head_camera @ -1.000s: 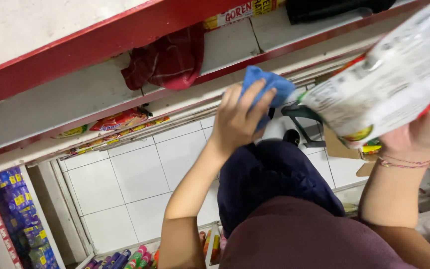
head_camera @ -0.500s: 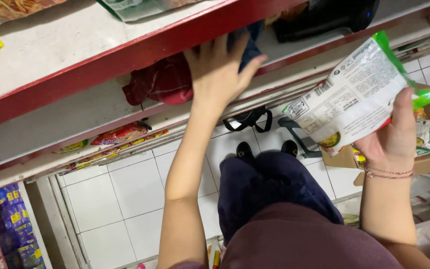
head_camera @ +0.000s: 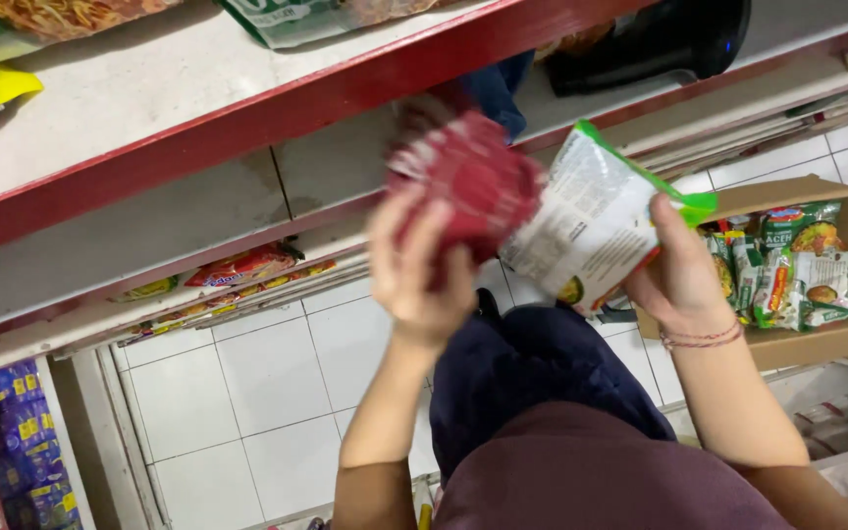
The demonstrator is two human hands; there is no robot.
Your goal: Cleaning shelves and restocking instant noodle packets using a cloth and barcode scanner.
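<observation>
My left hand [head_camera: 422,270] grips a crumpled red cloth [head_camera: 468,182], blurred, held up in front of the middle shelf. My right hand [head_camera: 677,280] holds a white and green noodle packet [head_camera: 591,221] by its lower edge, tilted, right beside the cloth and touching it. A blue cloth [head_camera: 498,88] lies on the shelf just behind the red cloth. Both forearms reach up from my dark trousers.
Red-edged white shelves [head_camera: 277,98] run across the top, with packets on the top one and a black object [head_camera: 660,39] on the middle one. An open cardboard box [head_camera: 836,339] of noodle packets sits at right. White floor tiles [head_camera: 277,393] lie below; blue packets [head_camera: 17,442] at lower left.
My left hand left the blue cloth on the shelf, reached to the red cloth and pulled it off toward me. My right hand lowered the noodle packet beside it.
</observation>
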